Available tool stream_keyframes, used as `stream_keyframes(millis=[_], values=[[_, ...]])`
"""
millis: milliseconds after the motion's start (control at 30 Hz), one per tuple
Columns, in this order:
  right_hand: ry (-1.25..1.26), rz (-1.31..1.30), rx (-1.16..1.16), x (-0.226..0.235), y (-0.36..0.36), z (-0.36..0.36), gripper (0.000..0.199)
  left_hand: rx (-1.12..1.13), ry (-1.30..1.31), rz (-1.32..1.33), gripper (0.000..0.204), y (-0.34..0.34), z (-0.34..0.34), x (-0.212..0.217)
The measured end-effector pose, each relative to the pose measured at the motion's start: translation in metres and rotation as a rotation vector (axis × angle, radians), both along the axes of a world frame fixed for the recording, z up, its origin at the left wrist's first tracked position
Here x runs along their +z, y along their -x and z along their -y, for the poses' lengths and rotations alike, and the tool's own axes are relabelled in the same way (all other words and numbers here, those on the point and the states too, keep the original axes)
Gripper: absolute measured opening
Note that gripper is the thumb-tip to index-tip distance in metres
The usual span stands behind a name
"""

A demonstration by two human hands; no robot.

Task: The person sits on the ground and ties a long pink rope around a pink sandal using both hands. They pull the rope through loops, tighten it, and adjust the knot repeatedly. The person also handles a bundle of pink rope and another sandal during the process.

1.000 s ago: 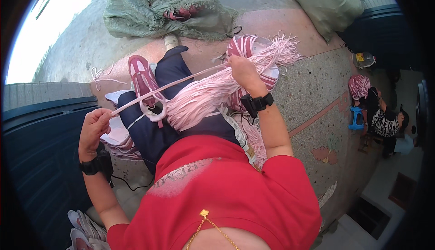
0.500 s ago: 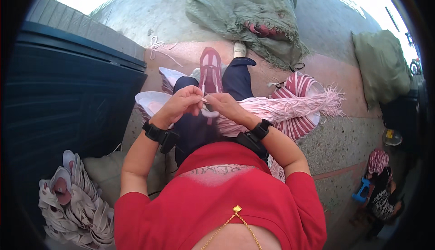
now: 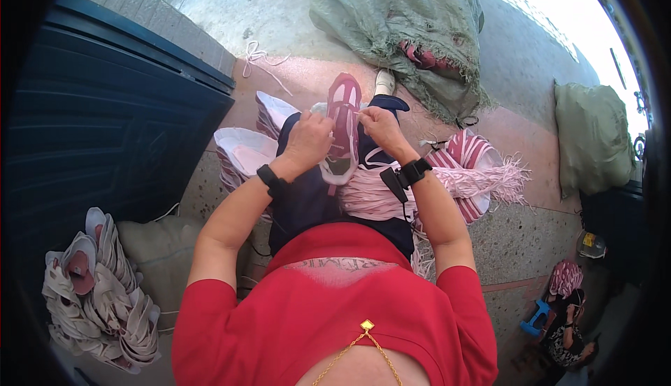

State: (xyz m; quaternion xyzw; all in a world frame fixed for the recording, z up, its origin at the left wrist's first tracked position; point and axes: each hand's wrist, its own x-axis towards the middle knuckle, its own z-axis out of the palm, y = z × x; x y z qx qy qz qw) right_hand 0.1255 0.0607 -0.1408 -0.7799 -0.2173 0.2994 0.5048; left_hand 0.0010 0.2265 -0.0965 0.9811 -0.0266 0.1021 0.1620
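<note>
A pink shoe upper (image 3: 343,134) lies over my lap, its toe pointing away from me and its pale collar near my waist. At its left edge my left hand (image 3: 309,138) is closed, back of the hand up; what its fingertips hold is hidden. To the right of the upper, my right hand (image 3: 383,131) pinches the thin end of a pale shoelace, held just over the upper's lacing area. Across my right thigh stretches a thick bundle of pink shoelaces (image 3: 377,194), its frayed-looking ends fanning out to the right.
Striped stacks of shoe uppers stand left (image 3: 244,149) and right (image 3: 472,152) of my legs. More pale uppers (image 3: 105,295) pile at lower left beside a cushion (image 3: 164,253). Large green sacks (image 3: 398,8) lie ahead. A blue door (image 3: 105,127) bounds the left; another person (image 3: 566,337) sits far right.
My hands were together above the upper's near end. They have moved apart and forward, to either side of the upper. The view has shifted slightly.
</note>
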Motion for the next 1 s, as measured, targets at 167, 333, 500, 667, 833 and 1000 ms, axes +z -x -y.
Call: stream_keyframes(millis=[167,333,500,667,833,1000], values=[[0.008,0.182,0.010,-0.022,-0.008,-0.012,0.023,-0.287,-0.441,0.044,0.012,0.008,0.020,-0.024],[0.083,0.180,0.004,-0.012,-0.008,-0.020,0.023,-0.333,-0.510,0.080,0.014,0.003,0.020,-0.032],[0.095,0.333,-0.043,-0.021,-0.010,-0.021,0.023,-0.403,-0.429,0.090,0.015,0.011,0.024,-0.033],[0.233,0.337,0.001,-0.013,-0.008,-0.027,0.025,-0.565,-0.284,0.090,0.019,0.013,0.022,-0.019],[0.246,0.356,0.012,-0.012,-0.007,-0.029,0.027,-0.100,0.180,0.076,0.019,-0.025,-0.011,-0.021],[0.254,0.388,0.147,-0.033,-0.021,-0.039,0.024,0.159,0.418,-0.378,0.022,-0.055,-0.029,-0.033]])
